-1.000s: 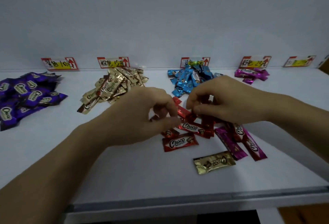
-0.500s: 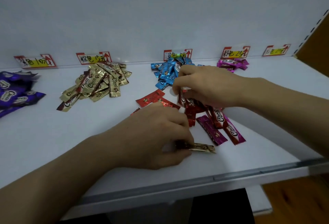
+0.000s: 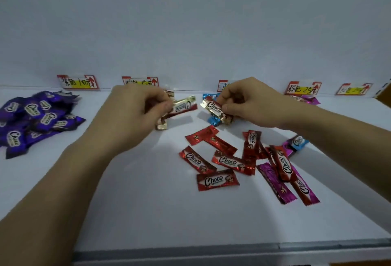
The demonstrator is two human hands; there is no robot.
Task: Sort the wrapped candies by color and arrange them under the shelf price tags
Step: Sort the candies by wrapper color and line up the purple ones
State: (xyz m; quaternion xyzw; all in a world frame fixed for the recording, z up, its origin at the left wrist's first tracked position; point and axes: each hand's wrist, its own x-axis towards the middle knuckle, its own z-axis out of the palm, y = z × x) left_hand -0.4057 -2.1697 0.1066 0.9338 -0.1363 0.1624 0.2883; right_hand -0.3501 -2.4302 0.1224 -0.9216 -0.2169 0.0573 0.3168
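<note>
My left hand (image 3: 135,113) pinches a gold candy (image 3: 183,106) above the gold pile, which it mostly hides; one gold wrapper (image 3: 162,126) pokes out below. My right hand (image 3: 249,102) grips a small bunch of red candies (image 3: 213,107) over the blue pile (image 3: 212,120). Several loose red candies (image 3: 218,180) lie on the white shelf (image 3: 148,202) in the middle. Two magenta candies (image 3: 275,183) and one light blue candy (image 3: 298,142) lie beside them on the right.
A purple pile (image 3: 36,117) lies far left under the first price tag (image 3: 78,82). More tags (image 3: 303,88) line the back wall, with a magenta pile (image 3: 309,99) under one. The shelf's front edge (image 3: 211,248) runs across the bottom.
My left hand picked the gold candy up from the front of the shelf and carried it back to the gold pile. My right hand lifted red candies away from the loose heap.
</note>
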